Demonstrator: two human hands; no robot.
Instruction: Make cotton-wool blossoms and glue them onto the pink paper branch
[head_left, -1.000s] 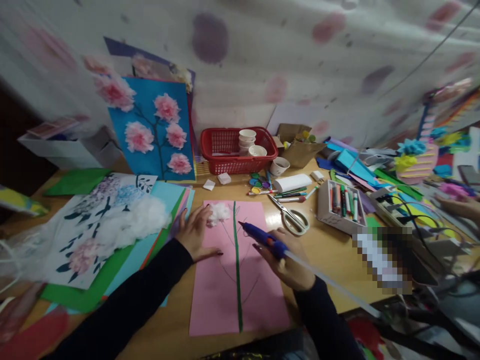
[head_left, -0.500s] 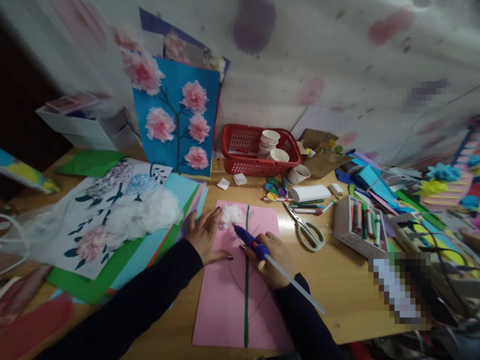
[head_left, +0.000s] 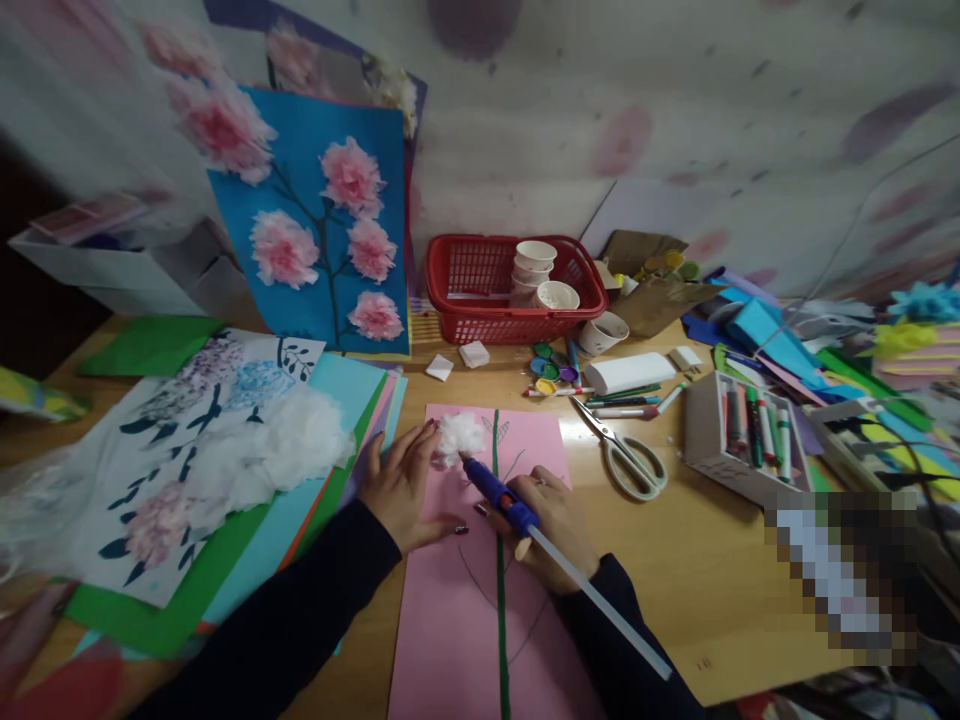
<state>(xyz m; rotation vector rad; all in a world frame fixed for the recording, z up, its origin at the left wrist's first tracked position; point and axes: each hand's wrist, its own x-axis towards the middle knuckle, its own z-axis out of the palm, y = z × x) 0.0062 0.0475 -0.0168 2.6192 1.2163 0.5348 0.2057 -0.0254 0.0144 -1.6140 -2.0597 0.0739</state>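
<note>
My right hand grips a blue hot glue gun, a long clear glue stick trailing from its back end. The gun's nozzle meets the lower edge of a white cotton tuft. That tuft lies near the top left of a pink sheet, which bears a green painted stem and thin pencil curves. Fingers spread, my left hand rests on the sheet's left edge, its fingertips close to the tuft.
At left, loose cotton covers a printed flower sheet on coloured papers. A blue panel with pink flowers stands behind, beside a red basket with paper cups. Scissors and a box of markers are to the right.
The camera view has shifted a little, so the scene appears slightly larger and spread outward. Both hands keep nearly the same pose, with the glue gun's nozzle still at the cotton tuft.
</note>
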